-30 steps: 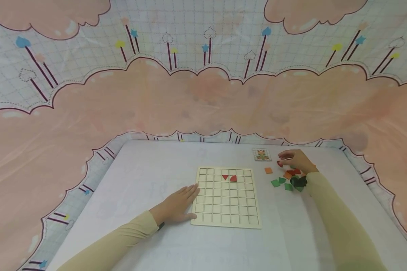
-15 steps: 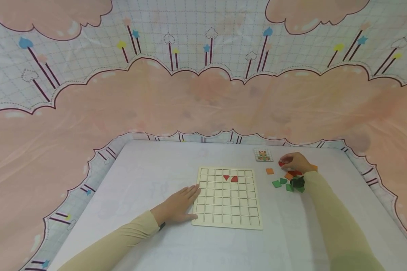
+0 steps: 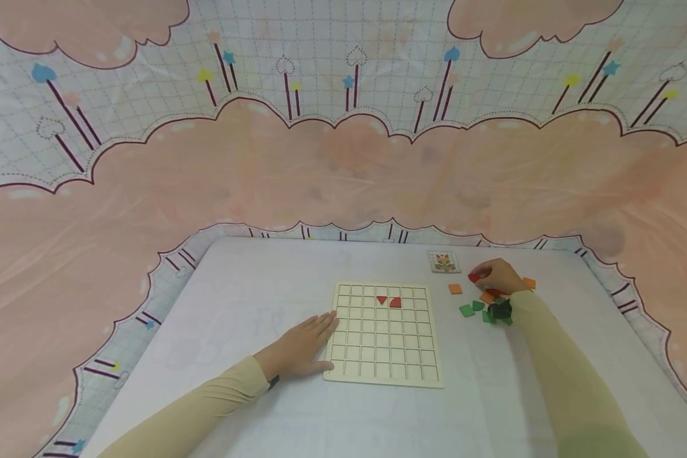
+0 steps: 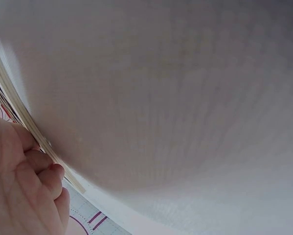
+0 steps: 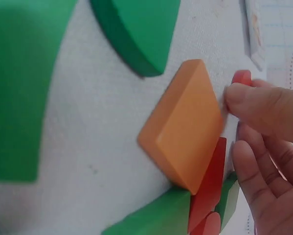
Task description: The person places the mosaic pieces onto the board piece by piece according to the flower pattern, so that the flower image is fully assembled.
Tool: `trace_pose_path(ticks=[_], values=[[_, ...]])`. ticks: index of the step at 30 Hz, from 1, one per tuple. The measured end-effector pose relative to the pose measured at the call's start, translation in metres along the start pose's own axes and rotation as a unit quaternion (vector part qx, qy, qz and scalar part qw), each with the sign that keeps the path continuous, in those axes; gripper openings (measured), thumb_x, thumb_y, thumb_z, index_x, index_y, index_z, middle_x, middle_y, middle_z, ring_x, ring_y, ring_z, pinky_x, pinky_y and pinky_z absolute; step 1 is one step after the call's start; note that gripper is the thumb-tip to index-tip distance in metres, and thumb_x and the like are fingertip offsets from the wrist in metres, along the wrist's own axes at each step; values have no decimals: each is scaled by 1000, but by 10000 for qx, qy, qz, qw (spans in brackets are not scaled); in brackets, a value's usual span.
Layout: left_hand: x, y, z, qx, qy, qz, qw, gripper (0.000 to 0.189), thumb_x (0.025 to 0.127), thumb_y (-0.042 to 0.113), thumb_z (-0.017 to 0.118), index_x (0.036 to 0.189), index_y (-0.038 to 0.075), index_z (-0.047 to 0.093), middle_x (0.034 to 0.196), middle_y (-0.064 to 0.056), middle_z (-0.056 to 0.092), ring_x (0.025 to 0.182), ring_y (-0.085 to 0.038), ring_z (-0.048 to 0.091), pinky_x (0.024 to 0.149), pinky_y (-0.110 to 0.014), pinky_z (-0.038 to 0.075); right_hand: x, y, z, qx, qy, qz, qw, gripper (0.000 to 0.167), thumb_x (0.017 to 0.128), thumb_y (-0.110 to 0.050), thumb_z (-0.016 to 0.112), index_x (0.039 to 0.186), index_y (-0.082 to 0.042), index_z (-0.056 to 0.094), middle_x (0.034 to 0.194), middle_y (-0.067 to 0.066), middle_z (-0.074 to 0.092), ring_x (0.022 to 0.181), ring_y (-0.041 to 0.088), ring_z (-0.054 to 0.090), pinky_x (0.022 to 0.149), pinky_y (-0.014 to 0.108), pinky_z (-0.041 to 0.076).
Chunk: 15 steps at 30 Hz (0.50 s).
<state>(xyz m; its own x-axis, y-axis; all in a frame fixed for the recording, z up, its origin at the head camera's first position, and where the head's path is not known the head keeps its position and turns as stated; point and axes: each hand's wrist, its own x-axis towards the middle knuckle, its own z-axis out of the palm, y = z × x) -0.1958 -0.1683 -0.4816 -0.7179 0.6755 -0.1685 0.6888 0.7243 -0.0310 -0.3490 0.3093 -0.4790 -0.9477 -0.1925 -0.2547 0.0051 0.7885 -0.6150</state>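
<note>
The pale wooden grid board (image 3: 367, 351) lies on the white table, with a red triangle tile (image 3: 381, 299) and a red quarter-round tile (image 3: 395, 302) in its upper cells. My left hand (image 3: 300, 346) rests along the board's left edge, fingers extended, thumb at the lower left corner. Off to the right, my right hand (image 3: 497, 277) pinches a small red tile (image 5: 242, 77) between thumb and fingers; its full shape is hidden. Under and beside that hand lie loose tiles: an orange square (image 5: 188, 129), a red one (image 5: 208, 183) and several green ones (image 3: 466, 310).
A small picture card (image 3: 444, 261) with a flower pattern on a grid lies behind the board to the right. One orange square tile (image 3: 455, 289) sits apart, between board and pile. A patterned cloth (image 3: 343, 172) rises behind the table.
The right hand has dipped slightly to the loose tiles and now pinches the red tile more visibly at its fingertips. The left hand and the board's tiles stay put.
</note>
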Motion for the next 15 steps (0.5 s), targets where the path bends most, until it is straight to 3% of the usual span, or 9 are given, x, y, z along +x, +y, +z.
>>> trace_pose_path(ticks=[9, 15], values=[[2, -2, 4, 77, 55, 25, 10000, 85, 91, 58, 44, 148, 0, 22, 156, -16, 19, 145, -26, 22, 118, -38, 24, -6, -8, 3, 82, -146, -675, 9976, 27, 81, 4, 59, 107, 4, 68, 115, 26, 63, 101, 35, 60, 76, 34, 56], [1, -1, 3, 6, 65, 42, 10000, 84, 91, 57, 45, 148, -1, 22, 156, -16, 20, 145, -26, 22, 118, -38, 24, -11, -11, 5, 113, -88, -444, 9989, 30, 81, 3, 62, 111, 2, 67, 114, 24, 64, 103, 34, 59, 81, 36, 56]])
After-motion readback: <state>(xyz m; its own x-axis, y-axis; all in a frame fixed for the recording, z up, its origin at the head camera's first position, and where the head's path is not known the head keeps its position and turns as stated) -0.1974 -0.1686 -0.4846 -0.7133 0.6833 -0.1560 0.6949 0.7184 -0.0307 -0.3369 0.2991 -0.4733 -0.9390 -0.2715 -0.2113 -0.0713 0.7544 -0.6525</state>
